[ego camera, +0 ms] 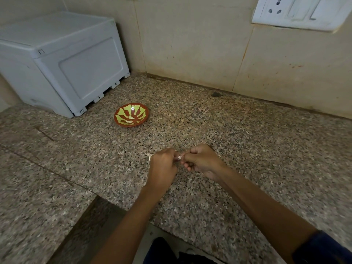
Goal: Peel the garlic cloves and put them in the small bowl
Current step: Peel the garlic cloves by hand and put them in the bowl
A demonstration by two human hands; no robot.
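We see both hands meeting low over the speckled granite surface (247,149), fingers curled in toward each other. The left hand (162,168) has its fingers bent tightly around a small pale garlic clove (178,157), only a sliver of which shows between the two hands. The right hand (202,161) pinches at the same clove from the other side, its fingertips (185,156) pressed against it and the lower fingers folded under the palm. We cannot tell how much skin remains on the clove, since the fingers cover most of it. A pale scrap peeks out at the far edge of the left hand; we cannot say what it is. The small bowl (131,115), red-brown with a yellow-green pattern, sits on the surface well beyond the hands and to their left. Behind the bowl stands a white plastic box (62,60) against the tiled wall (190,44), and a white switch plate (301,12) is mounted high on the right.
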